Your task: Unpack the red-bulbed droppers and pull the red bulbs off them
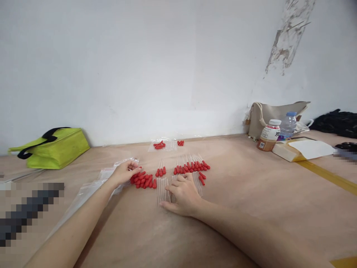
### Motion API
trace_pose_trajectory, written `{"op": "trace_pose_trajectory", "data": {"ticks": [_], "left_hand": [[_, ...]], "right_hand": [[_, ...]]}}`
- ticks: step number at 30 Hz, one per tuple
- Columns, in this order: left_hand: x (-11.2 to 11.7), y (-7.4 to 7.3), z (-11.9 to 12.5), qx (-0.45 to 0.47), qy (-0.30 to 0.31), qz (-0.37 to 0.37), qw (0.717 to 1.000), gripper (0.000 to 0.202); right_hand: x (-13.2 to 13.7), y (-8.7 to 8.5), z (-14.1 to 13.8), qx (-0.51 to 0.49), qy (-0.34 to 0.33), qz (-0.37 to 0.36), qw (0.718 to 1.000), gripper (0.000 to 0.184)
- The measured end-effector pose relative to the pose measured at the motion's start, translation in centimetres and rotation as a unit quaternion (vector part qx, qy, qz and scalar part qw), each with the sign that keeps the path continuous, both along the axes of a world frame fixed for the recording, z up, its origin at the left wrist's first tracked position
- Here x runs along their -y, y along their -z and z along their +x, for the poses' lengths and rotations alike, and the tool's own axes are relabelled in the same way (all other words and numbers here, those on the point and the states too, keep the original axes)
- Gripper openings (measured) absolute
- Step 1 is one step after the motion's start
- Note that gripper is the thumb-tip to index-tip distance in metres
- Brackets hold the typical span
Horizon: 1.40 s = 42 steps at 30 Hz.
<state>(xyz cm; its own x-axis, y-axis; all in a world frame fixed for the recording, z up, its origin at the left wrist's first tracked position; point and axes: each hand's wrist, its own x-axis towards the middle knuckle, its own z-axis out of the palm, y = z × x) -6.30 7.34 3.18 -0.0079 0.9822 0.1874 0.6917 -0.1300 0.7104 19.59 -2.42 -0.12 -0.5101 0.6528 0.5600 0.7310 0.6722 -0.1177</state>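
Observation:
My left hand is closed in a pinch at the left end of a pile of red rubber bulbs, with one red bulb showing at its fingertips. My right hand lies palm down over a row of thin glass tubes, fingers apart and touching the tubes; part of the row is hidden beneath it. Behind it lie glass droppers with red bulbs side by side, several in one group and three droppers to their left. Two loose bulbs rest right of my right hand.
Clear plastic bags lie under and beside my left forearm. More red bulbs sit on clear plastic near the wall. A lime-green bag stands far left. To the right are a drink bottle, a water bottle and a beige bag.

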Motion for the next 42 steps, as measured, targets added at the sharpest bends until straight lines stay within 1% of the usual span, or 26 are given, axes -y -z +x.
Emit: {"op": "trace_pose_trajectory", "data": {"ticks": [3,6,11,15,18,21,24,26,28,31,34,36,39,41,42], "left_hand": [[0.0,0.1,-0.2,0.0,0.015,-0.021,1.0,0.042],[0.3,-0.1,-0.2,0.0,0.02,-0.035,0.999,0.042],[0.6,-0.5,0.0,-0.018,0.0,-0.036,0.999,0.044],[0.4,-0.6,-0.2,-0.066,-0.022,0.002,0.998,0.044],[0.5,-0.9,0.0,-0.111,-0.028,0.032,0.993,0.042],[0.9,-1.5,1.2,-0.192,-0.016,0.048,0.98,0.037],[1.2,-1.9,3.3,-0.283,0.011,0.063,0.957,0.031],[1.1,-1.8,4.9,-0.312,0.012,0.056,0.948,0.031],[0.6,-1.6,6.4,-0.323,-0.002,0.029,0.946,0.035],[-0.4,-1.3,8.0,-0.339,-0.02,-0.022,0.94,0.038],[-1.3,-1.2,9.0,-0.343,-0.03,-0.056,0.937,0.031],[-1.4,-1.5,9.3,-0.346,-0.042,-0.065,0.935,0.027],[-0.6,-2.3,9.4,-0.354,-0.058,-0.037,0.933,0.027],[0.7,-2.8,9.3,-0.36,-0.057,0.007,0.931,0.027],[1.6,-2.8,9.2,-0.362,-0.043,0.043,0.93,0.027]], "right_hand": [[0.1,0.0,-0.1,0.01,0.0,-0.003,1.0,0.043],[0.2,0.0,-0.2,0.013,0.001,0.0,1.0,0.044],[0.2,0.1,-0.2,0.006,-0.002,0.005,1.0,0.044],[-0.2,-0.3,0.3,-0.01,0.01,0.022,1.0,0.041],[-0.3,-0.7,1.9,-0.033,0.017,0.051,0.998,0.036],[0.0,-0.7,4.8,-0.037,0.021,0.086,0.995,0.027],[0.6,-0.3,8.0,-0.029,0.034,0.109,0.993,0.02],[0.9,-0.1,9.5,-0.044,0.052,0.115,0.991,0.016],[1.2,0.0,10.4,-0.076,0.075,0.118,0.987,0.013],[1.4,0.1,10.9,-0.111,0.099,0.119,0.982,0.012],[1.3,0.3,10.8,-0.112,0.103,0.113,0.982,0.012],[1.3,0.4,10.6,-0.113,0.101,0.107,0.983,0.012],[1.3,0.5,10.6,-0.116,0.1,0.099,0.983,0.012],[1.3,0.5,10.7,-0.114,0.106,0.095,0.983,0.012],[1.4,0.5,10.7,-0.112,0.107,0.093,0.983,0.012]]}}
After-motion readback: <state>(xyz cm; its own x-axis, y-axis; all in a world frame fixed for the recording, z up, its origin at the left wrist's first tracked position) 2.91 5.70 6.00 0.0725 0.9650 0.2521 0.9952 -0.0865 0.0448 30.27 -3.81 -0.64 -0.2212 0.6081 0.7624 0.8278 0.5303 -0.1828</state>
